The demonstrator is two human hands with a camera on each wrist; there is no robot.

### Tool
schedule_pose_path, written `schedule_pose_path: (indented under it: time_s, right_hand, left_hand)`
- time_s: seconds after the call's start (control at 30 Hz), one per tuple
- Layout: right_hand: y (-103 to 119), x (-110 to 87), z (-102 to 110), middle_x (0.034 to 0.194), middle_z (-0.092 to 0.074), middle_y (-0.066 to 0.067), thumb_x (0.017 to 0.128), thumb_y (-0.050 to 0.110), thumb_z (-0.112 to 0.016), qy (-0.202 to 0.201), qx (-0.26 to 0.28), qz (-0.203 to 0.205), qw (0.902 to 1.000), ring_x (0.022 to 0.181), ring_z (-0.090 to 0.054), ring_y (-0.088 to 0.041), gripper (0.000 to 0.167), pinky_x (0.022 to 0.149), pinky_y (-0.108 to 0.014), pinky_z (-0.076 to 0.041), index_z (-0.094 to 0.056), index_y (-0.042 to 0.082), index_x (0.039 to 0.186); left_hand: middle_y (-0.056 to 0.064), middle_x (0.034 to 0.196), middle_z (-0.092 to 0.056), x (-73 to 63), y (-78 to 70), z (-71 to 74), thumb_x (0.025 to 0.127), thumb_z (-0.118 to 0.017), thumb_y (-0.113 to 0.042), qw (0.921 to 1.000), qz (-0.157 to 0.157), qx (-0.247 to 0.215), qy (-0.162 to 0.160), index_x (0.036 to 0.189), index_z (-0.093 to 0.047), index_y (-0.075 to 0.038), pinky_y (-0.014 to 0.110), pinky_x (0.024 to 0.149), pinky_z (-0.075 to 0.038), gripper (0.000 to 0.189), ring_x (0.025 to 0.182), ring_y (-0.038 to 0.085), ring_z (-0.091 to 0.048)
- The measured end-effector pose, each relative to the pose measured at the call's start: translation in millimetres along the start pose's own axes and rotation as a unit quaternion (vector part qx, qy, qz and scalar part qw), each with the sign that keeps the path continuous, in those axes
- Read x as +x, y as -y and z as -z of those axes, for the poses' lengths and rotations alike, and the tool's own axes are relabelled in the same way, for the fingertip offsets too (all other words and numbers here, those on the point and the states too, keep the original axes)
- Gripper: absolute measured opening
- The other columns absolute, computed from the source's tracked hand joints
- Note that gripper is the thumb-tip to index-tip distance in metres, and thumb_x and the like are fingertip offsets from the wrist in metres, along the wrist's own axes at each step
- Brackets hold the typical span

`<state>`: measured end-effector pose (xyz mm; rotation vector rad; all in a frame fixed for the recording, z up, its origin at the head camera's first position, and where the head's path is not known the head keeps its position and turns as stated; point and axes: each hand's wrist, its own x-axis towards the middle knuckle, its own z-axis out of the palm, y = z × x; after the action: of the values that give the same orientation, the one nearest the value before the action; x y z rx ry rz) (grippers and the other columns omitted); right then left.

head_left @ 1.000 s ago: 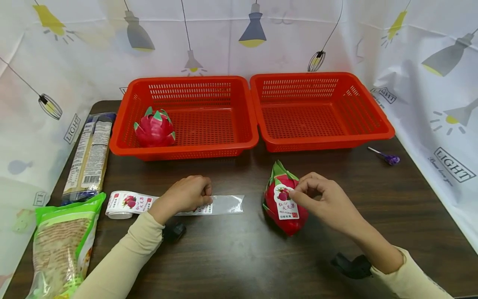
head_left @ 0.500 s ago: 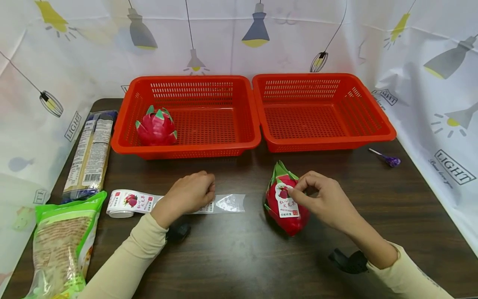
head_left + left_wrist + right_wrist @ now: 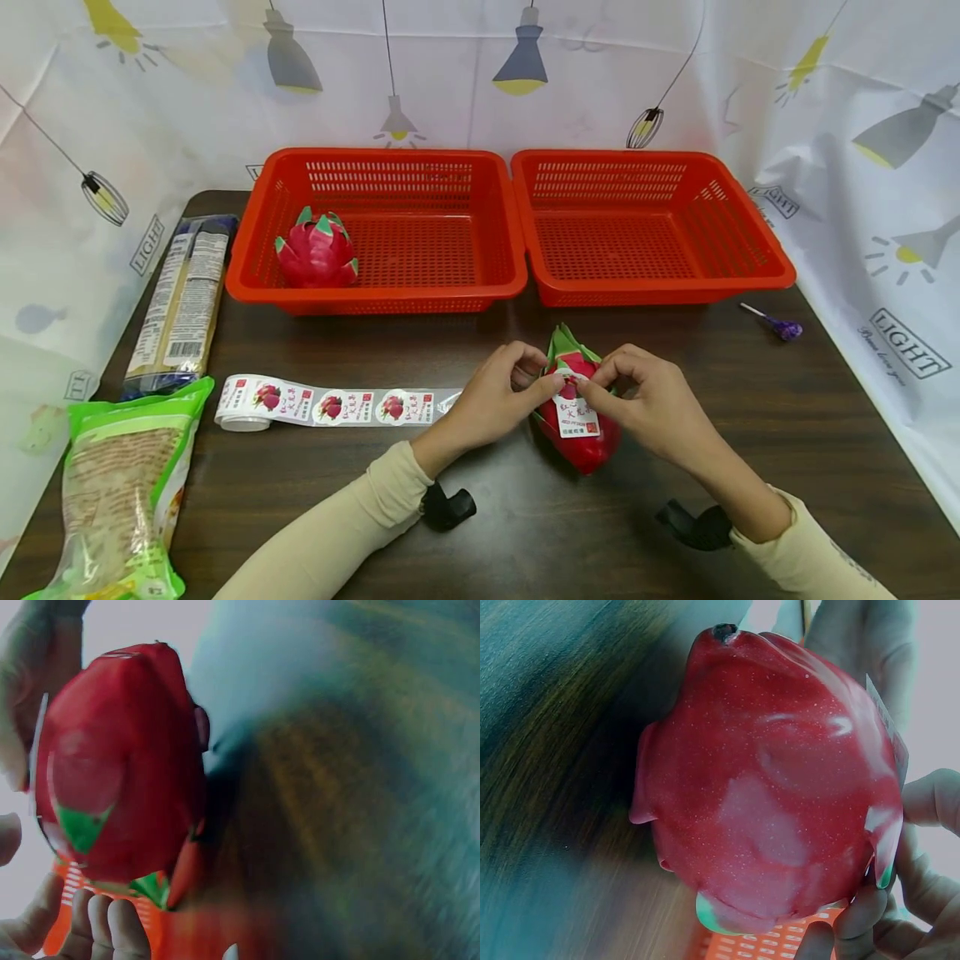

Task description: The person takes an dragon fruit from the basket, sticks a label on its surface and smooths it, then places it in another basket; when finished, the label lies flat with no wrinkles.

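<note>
"LIGHT" repeats across the white, lamp-patterned fabric backdrop [image 3: 909, 343]; "红心火龙果" stands on the white paper label roll [image 3: 337, 407] and the red, green-tipped dragon fruit [image 3: 587, 456]'s white sticker [image 3: 576, 418].

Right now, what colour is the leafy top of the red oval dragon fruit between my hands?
The leafy top is green, clearest in the head view.

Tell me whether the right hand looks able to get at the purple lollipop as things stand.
Probably yes, once the right hand leaves the dragon-fruit label: in the head view only tabletop shows between it and the purple lollipop, which lies uncovered outside the right-hand red basket.
</note>
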<state>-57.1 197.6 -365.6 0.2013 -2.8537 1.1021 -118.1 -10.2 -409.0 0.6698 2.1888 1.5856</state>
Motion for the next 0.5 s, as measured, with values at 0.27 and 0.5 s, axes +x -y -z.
schedule_pose_path:
  time_s: [0.27,0.5]
  right_hand:
    - [-0.6,-1.3,-0.7,0.086,-0.06,0.004,0.088,0.014,-0.078,-0.002,-0.03,0.005,0.9995,0.07,-0.051,-0.007,0.015,0.06,-0.021,-0.045,-0.067,0.02,0.08]
    - [-1.9,-7.9,4.1,0.096,-0.056,0.0,0.084,0.022,-0.085,0.04,-0.06,0.037,0.9967,0.083,-0.049,-0.012,0.042,0.067,-0.022,-0.044,-0.063,0.013,0.119]
  left_hand:
    - [0.012,0.113,-0.064,5.6,9.4,-10.7,0.097,-0.067,-0.032,0.9992,0.019,-0.036,-0.002,0.115,-0.065,-0.007,0.022,0.076,-0.053,0.031,0.089,0.013,-0.065]
    - [0.012,0.113,-0.061,4.9,9.4,-12.2,0.097,-0.066,-0.033,0.9993,0.024,-0.026,-0.005,0.116,-0.066,-0.008,0.022,0.076,-0.051,0.032,0.088,0.011,-0.062]
